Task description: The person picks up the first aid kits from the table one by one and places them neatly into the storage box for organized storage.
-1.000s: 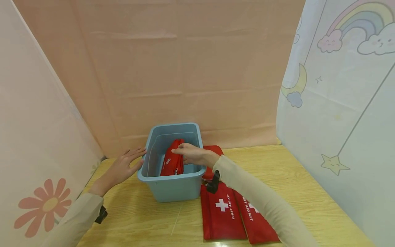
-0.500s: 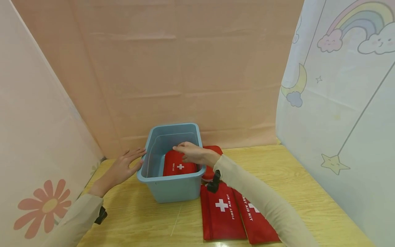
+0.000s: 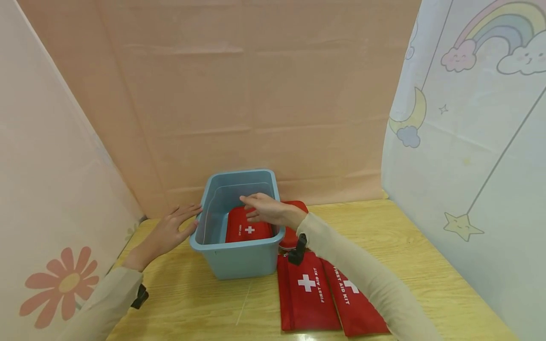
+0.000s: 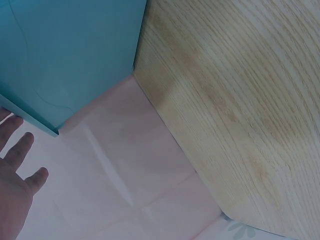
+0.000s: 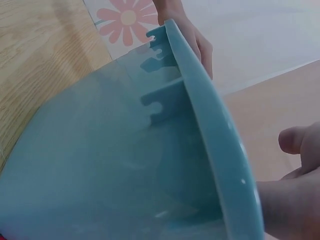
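A blue plastic bin [image 3: 243,260] stands on the wooden table near the back cloth. Inside it lies a red first aid pouch [image 3: 239,232] with a white cross, flat toward the bin's front. My right hand [image 3: 266,208] reaches over the bin's right rim, fingers extended above the pouch and holding nothing; in the right wrist view the thumb and palm [image 5: 295,190] show past the rim. At the left rim, my left hand [image 3: 172,227] has its fingers straight, fingertips right at the edge. The left wrist view shows its fingers [image 4: 19,150] beside the bin's wall [image 4: 75,60].
Right of the bin lie two flat red first aid kit pouches, one nearer [image 3: 304,303] and one [image 3: 358,308] partly under the right sleeve. Another red case [image 3: 294,206] sits behind the right wrist. Cloth walls [image 3: 264,94] enclose the table [image 3: 204,303].
The red pouch, upright by the right hand a second ago, now lies flat in the bin with its cross facing up. The right hand has risen slightly and its fingers have spread. The left hand stays put.
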A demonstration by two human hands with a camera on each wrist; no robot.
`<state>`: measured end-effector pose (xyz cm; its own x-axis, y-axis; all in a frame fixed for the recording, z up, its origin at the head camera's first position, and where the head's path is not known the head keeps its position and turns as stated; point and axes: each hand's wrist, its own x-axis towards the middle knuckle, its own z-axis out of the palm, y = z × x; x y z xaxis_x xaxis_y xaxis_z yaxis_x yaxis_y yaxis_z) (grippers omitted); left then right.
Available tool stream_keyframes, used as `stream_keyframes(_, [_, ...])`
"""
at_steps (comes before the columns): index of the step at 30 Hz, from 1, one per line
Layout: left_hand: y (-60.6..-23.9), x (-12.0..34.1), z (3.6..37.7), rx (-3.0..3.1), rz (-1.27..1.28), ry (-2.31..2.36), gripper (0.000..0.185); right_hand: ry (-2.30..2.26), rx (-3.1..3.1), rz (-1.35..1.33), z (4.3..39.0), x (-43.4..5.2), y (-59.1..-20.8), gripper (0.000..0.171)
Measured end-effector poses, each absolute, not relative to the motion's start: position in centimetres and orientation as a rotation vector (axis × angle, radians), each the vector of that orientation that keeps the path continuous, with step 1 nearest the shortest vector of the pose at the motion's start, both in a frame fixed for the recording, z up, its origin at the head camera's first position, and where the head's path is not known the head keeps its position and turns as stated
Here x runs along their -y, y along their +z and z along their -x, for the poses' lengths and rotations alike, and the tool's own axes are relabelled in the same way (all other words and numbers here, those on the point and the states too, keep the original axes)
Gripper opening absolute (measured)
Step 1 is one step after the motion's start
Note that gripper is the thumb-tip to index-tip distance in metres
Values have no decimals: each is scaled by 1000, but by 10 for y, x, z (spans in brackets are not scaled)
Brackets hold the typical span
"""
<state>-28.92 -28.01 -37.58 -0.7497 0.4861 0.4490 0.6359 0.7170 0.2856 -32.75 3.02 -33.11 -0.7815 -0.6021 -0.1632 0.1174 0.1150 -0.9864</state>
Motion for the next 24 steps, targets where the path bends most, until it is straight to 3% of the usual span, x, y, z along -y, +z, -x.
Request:
stream_keyframes(16, [-376, 283, 289, 2617, 855, -605, 47, -1742, -1822, 474, 329, -44, -323, 69])
stream_keyframes(24, [-377, 283, 289, 2601, 858, -603, 46, -1756, -1805, 555, 330, -47, -322, 60])
